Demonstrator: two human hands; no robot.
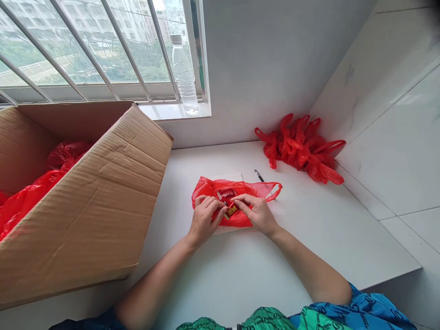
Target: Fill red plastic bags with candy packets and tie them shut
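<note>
A thin red plastic bag (242, 222) lies spread out on the white countertop, its loop handle to the right. Small dark packets show at its middle: one bears white lettering (227, 193), another yellow lettering (231, 211). My left hand (208, 217) is closed in a pinch at the left of these packets. From the right, my right hand (256, 211) pinches close by, its fingertips almost meeting the left ones. Red film shows between the fingertips, right above the yellow-lettered packet. Whether the packets are inside the bag or on top of it is hard to tell.
Pale paper (227, 230) lies under the bag, with a black pen (258, 175) behind it. Several red bags are heaped (302, 149) against the back wall. A large cardboard box (103, 197) containing red bags stands left. A water bottle (184, 75) stands on the windowsill.
</note>
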